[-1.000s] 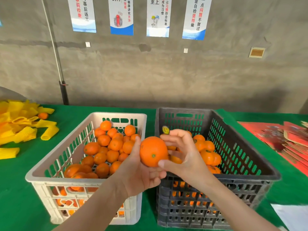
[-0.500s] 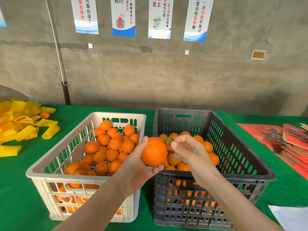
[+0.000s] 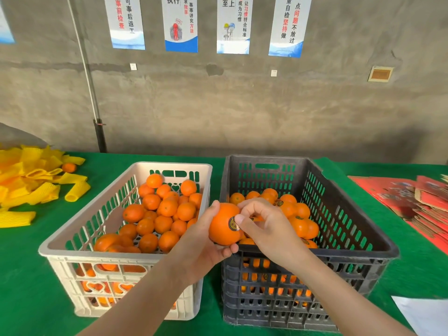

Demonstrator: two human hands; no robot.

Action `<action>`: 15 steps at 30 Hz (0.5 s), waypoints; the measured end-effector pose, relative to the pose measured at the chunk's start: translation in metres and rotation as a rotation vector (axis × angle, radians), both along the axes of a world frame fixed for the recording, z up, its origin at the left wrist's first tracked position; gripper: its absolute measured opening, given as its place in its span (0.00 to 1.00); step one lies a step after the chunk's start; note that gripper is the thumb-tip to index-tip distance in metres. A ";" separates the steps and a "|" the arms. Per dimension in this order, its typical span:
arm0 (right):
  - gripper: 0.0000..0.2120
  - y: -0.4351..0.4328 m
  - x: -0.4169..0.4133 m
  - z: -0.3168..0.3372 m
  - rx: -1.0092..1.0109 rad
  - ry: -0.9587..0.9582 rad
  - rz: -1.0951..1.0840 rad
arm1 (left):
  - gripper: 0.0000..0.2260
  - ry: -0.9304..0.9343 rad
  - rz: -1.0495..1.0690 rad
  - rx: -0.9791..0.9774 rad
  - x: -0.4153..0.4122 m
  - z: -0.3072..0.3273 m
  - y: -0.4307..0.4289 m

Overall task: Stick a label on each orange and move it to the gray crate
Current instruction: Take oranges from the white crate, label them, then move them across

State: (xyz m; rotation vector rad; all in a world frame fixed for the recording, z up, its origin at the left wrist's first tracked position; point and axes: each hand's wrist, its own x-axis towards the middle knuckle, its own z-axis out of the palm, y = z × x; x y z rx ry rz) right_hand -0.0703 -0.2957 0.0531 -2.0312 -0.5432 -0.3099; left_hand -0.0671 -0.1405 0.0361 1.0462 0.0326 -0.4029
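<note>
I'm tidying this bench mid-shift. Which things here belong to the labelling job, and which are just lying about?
In the job: large orange held in the left hand; round dark label pressed by the right hand; white plastic crate of oranges; gray plastic crate.
Lying about: yellow foam net sleeves; red flat cardboard; white paper sheet; wall posters.

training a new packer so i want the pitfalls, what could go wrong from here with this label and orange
1. The right hand thumb covers only one edge of the label; unless pressed flat, it may lift or crease.
2. The left hand holds the orange near where the two crates meet; a slip could send it into the white crate rather than the gray crate.
</note>
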 end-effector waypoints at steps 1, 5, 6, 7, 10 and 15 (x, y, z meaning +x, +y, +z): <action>0.08 0.000 0.000 -0.001 -0.033 -0.052 -0.025 | 0.27 -0.001 0.000 0.005 0.000 0.000 -0.001; 0.06 -0.001 -0.003 -0.005 -0.121 -0.236 -0.093 | 0.27 -0.041 -0.035 0.013 -0.002 0.000 -0.003; 0.06 -0.001 -0.003 -0.006 -0.127 -0.259 -0.109 | 0.27 -0.051 -0.043 0.018 -0.002 0.001 -0.004; 0.07 -0.002 -0.003 -0.007 -0.118 -0.258 -0.124 | 0.27 -0.057 -0.047 0.029 -0.003 0.001 -0.005; 0.17 -0.007 -0.006 -0.012 -0.019 -0.136 -0.085 | 0.29 -0.072 -0.025 0.084 -0.005 0.000 -0.011; 0.37 -0.018 -0.009 -0.015 -0.068 -0.039 0.035 | 0.28 -0.192 0.073 0.110 -0.001 -0.006 -0.031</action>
